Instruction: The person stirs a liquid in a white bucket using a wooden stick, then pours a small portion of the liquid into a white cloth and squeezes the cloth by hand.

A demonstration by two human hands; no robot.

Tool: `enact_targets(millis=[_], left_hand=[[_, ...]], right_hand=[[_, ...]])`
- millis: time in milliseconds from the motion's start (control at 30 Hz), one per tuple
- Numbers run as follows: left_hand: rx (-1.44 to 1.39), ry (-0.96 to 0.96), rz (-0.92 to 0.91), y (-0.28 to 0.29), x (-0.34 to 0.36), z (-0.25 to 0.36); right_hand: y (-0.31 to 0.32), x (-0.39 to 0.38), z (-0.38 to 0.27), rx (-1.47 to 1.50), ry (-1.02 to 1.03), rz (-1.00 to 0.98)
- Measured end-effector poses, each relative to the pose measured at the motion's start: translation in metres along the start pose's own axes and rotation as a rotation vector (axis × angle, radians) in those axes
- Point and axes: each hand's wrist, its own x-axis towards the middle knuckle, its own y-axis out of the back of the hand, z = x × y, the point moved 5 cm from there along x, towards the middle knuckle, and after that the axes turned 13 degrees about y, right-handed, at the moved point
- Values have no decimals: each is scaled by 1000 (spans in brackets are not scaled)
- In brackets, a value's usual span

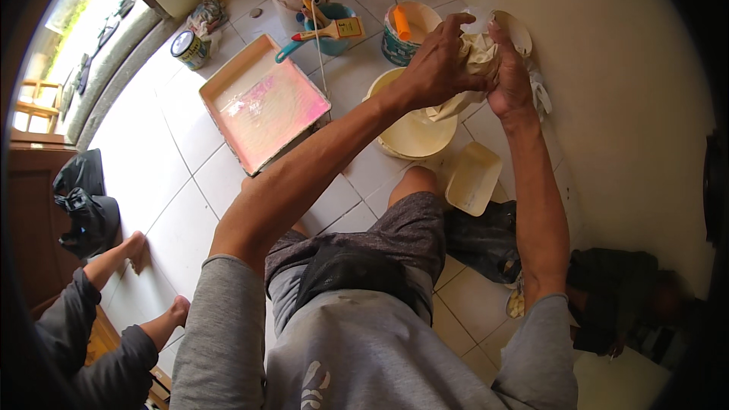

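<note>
High at the right of the view, my left hand (439, 61) and my right hand (507, 83) both grip a crumpled cream bag or cloth (480, 53); I cannot tell which it is. Part of it hangs down over a cream-coloured bucket (402, 137) beneath my hands. A shallow cream tub (472, 178) lies on the floor just below the bucket. Behind my left hand stands a teal-sided tub (397, 48) with an orange-handled tool (402, 23) in it. A white object (516, 23) sits behind my right hand, partly hidden.
On the tiled floor (182, 152) are a pink-stained paint tray (262, 110), brushes (338, 28) in a blue container, a pink bucket (292, 0) and a can (190, 53). Another person's legs (114, 258) are at lower left, near black bags (83, 212). A wall (623, 91) rises at right.
</note>
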Motion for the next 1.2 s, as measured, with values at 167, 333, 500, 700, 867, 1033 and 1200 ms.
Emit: enact_targets(millis=[167, 333, 500, 700, 867, 1033, 1200], left_hand=[[83, -9, 45, -3, 14, -5], [48, -60, 117, 2, 23, 8], [-38, 137, 43, -3, 25, 12], [-6, 153, 75, 1, 28, 4], [61, 119, 130, 3, 35, -1], [-143, 143, 187, 7, 32, -8], [49, 148, 268, 9, 34, -1]], right_hand=[[17, 2, -6, -6, 34, -138], [0, -30, -2, -272, 264, -263], [3, -16, 13, -749, 375, -268], [-8, -9, 22, -834, 295, -277], [3, -2, 44, -608, 239, -229], [-1, -1, 52, -549, 128, -240], [-3, 4, 49, -589, 330, -261]])
